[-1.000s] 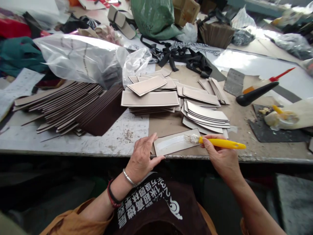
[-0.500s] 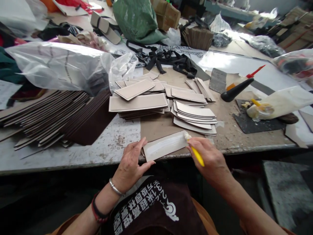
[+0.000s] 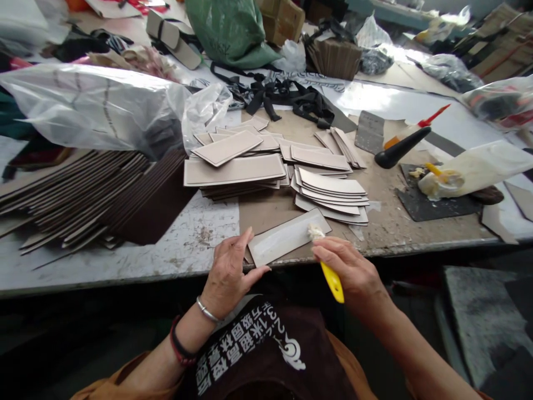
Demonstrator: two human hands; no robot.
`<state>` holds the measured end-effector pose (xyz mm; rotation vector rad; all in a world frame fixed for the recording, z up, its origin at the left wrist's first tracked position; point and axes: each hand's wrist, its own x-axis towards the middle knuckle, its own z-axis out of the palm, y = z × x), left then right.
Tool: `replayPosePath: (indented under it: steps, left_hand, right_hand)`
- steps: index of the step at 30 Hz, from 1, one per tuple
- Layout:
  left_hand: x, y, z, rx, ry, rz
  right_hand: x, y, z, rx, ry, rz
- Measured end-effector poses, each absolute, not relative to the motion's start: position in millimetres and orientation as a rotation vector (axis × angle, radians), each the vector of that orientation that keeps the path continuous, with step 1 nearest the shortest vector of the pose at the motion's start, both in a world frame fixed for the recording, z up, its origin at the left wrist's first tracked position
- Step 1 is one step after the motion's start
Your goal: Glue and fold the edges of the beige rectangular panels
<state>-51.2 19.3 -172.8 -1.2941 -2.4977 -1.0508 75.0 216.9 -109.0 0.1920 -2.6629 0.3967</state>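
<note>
A thin, pale rectangular panel with dark edges lies slanted near the table's front edge, a wet white streak on its upper face. My left hand holds its left end, forefinger at the upper corner and thumb at the lower one. In my closed right hand is a yellow-handled brush. Its white-coated bristles rest on the right part of the panel. Just beyond lie a fanned stack of short pale panels and a pile of stitched beige panels.
Brown-backed panels fan out at the left beneath a clear plastic bag. Black straps lie behind the piles. At the right are a black-handled tool and a white paste container on a dark board.
The brush has moved back from the panel's far right end, and its handle points more steeply down. The panel's right end now sits slightly higher and farther right.
</note>
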Motion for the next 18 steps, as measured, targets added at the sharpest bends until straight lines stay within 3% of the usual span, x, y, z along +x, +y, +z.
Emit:
replayPosePath:
  steps: [4, 11, 18]
  left_hand:
    - [-51, 18, -175, -1.302, -2.486, -1.037]
    - [-51, 15, -177, -1.328, -2.510, -1.051]
    - [-51, 16, -178, -1.296, -2.484, -1.071]
  right_hand:
    - [74, 206, -116, 0.268, -2.673, 0.412]
    - [60, 159, -114, 0.417, -2.534, 0.935]
    - [44, 169, -121, -0.029, -2.314, 1.354]
